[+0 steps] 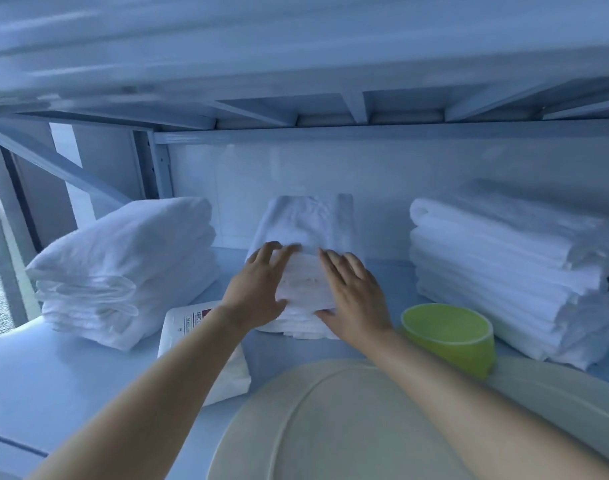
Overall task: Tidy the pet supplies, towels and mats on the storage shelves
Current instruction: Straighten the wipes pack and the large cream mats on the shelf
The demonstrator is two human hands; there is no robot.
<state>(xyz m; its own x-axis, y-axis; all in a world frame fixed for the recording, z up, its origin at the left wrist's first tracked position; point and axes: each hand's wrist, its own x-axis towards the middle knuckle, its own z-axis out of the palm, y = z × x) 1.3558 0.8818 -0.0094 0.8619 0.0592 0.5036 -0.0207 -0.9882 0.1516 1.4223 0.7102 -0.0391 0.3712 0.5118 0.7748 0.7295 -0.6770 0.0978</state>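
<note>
Three stacks of folded white towels stand on the shelf [71, 368]. The middle stack [308, 223] sits straight ahead. My left hand [260, 289] presses flat against its front left, fingers spread. My right hand [355, 292] lies flat on its front right, thumb under the upper towels. A slumped left stack [123, 268] and a tall neat right stack [510, 275] flank it. Neither hand closes around anything.
A white packet with red print [206, 341] lies under my left forearm. A green bowl [452, 337] sits by the right stack. A large pale oval tray [330, 427] lies at the front. The upper shelf's underside [330, 109] hangs close overhead.
</note>
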